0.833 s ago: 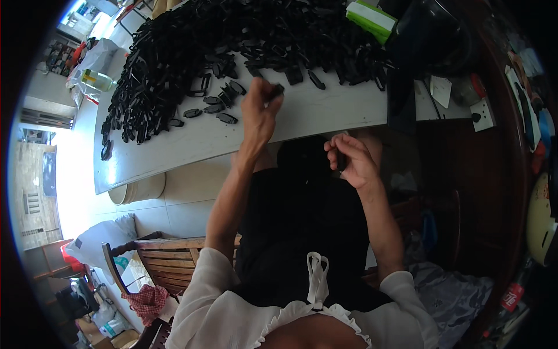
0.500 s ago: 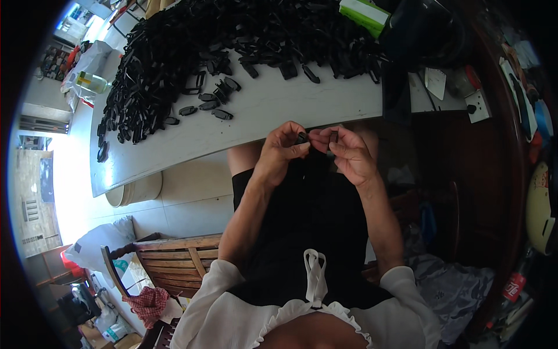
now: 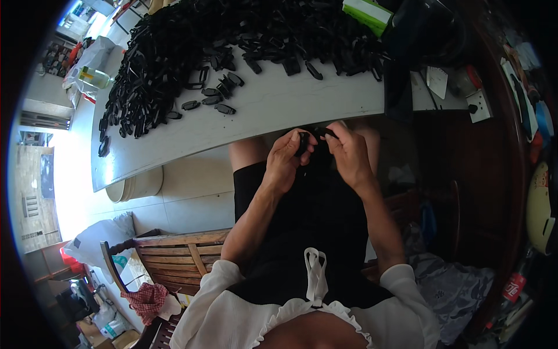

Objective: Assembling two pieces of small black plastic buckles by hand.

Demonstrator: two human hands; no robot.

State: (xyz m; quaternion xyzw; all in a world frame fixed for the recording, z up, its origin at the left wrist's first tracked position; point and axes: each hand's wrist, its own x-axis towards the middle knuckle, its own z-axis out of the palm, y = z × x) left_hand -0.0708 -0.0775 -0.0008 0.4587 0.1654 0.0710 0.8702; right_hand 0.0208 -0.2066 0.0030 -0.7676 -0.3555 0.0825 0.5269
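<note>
Above my lap, just off the near edge of the table, my left hand (image 3: 283, 161) is closed round a small dark, rounded plastic piece (image 3: 302, 143). Close beside it, my right hand (image 3: 351, 156) pinches another small black piece (image 3: 326, 134) between thumb and fingers. The exact kind of either piece is too small and dark to make out, and whether the two touch cannot be told. A large heap of similar black plastic parts (image 3: 174, 55) covers the far side of the white table (image 3: 267, 104). Several loose oval ones (image 3: 225, 109) lie nearer to me.
A green and white box (image 3: 367, 16) and a large black container (image 3: 427, 35) stand at the back right. A white power socket (image 3: 479, 107) lies at the table's right end. To my left are a slatted wooden chair (image 3: 168, 262) and a bucket (image 3: 139, 185) under the table.
Both hands have turned: the left has rolled so its dark piece shows more, and the right now points inward with its fingers bent over its piece. The loose parts on the table stay put.
</note>
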